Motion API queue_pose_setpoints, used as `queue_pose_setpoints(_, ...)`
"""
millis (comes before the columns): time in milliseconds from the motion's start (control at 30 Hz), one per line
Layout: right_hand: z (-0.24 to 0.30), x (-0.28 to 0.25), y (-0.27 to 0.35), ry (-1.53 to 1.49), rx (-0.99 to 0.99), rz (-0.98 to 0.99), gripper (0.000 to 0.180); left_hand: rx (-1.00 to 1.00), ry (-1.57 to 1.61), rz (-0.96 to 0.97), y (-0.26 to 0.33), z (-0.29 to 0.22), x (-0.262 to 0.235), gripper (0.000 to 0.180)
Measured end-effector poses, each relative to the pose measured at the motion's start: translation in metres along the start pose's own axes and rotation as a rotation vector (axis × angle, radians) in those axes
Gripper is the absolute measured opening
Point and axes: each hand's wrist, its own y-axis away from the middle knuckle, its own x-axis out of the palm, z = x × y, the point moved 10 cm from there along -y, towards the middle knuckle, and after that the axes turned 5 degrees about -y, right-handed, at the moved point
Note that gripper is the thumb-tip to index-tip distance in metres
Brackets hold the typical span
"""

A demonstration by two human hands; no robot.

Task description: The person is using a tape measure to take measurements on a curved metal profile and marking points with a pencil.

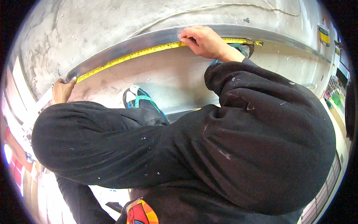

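Observation:
A yellow tape measure (128,57) is drawn out along a long silver metal bar (112,50) near the floor. My left hand (63,90) is closed at the left end of the tape, the thumb pressed on it beside the bar's end. Farther right, my right hand (205,42) bends over the bar with thumb and finger pinched on the tape. Past this hand the tape runs on to a dark tip at the right. The spot between the right fingertips is partly hidden.
A pale cord (179,14) lies on the grey concrete beyond the bar. My left shoe (138,98) is on the near side. A yellow-labelled container (323,34) stands at the far right. At the left edge, another person's arm (16,147) shows.

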Motion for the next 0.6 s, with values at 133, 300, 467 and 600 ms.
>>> queue_pose_setpoints(133,-0.0003,0.0011,0.0002,0.006,0.005,-0.004,0.009,-0.01,0.009,0.03,-0.0016,0.002,0.0038,0.058)
queue_pose_setpoints(300,-0.0028,0.0045,0.0002,0.024,0.008,0.012,0.009,-0.007,0.011,0.012,-0.0027,0.0035,0.0051,0.058)
queue_pose_setpoints(467,-0.0016,0.004,-0.0008,0.027,-0.002,0.011,0.009,-0.009,0.001,-0.003,-0.003,0.0042,0.004,0.058)
queue_pose_setpoints(600,-0.0024,0.0043,-0.0008,0.034,0.022,0.025,0.009,-0.017,0.011,0.023,-0.0045,0.0054,0.0066,0.061)
